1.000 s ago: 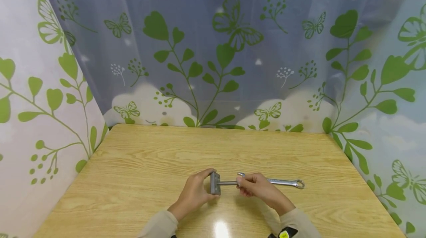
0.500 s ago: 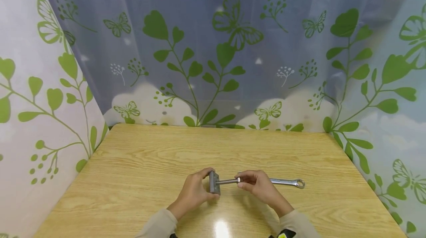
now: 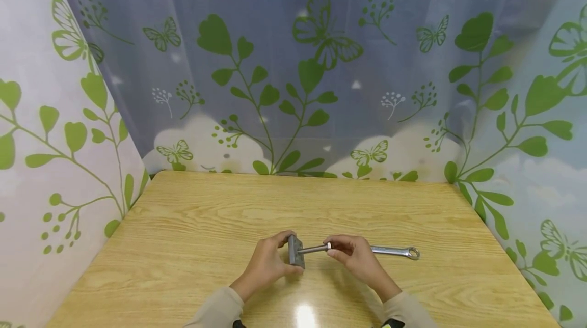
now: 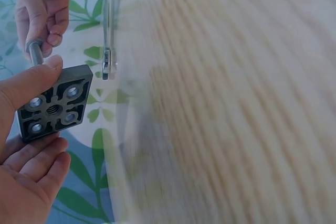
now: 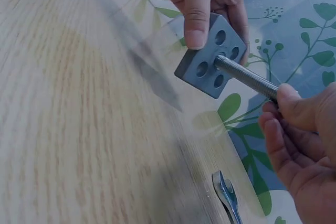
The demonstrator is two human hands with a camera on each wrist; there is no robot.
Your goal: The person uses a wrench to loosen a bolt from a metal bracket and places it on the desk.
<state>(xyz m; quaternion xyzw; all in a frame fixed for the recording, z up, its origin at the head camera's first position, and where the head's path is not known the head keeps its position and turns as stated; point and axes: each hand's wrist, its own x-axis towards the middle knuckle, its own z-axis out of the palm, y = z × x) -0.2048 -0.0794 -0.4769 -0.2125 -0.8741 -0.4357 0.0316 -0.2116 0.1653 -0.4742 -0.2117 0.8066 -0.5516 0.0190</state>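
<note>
My left hand (image 3: 265, 266) grips a grey square plate (image 3: 294, 253) by its edges, thumb on one side and fingers on the other. A long threaded bolt (image 3: 314, 249) sticks out from the plate's middle, its tip in the centre hole. At its far end my right hand (image 3: 359, 261) pinches the hex head between thumb and fingertips. The right wrist view shows round holes around the bolt (image 5: 249, 76) on the plate's face (image 5: 210, 56). In the left wrist view, the plate's back (image 4: 54, 109) shows the threaded centre hole with no bolt end coming through.
A combination wrench (image 3: 395, 251) lies on the wooden table (image 3: 220, 206), beyond the right hand, which hides its open end in the head view. That end of the wrench (image 5: 226, 192) shows in the right wrist view. Patterned curtains (image 3: 284, 63) stand behind and beside the table.
My right hand has turned on the bolt head and shifted slightly, so the head now shows at the fingertips and sits a little higher. The left hand, plate and wrench stay almost unmoved.
</note>
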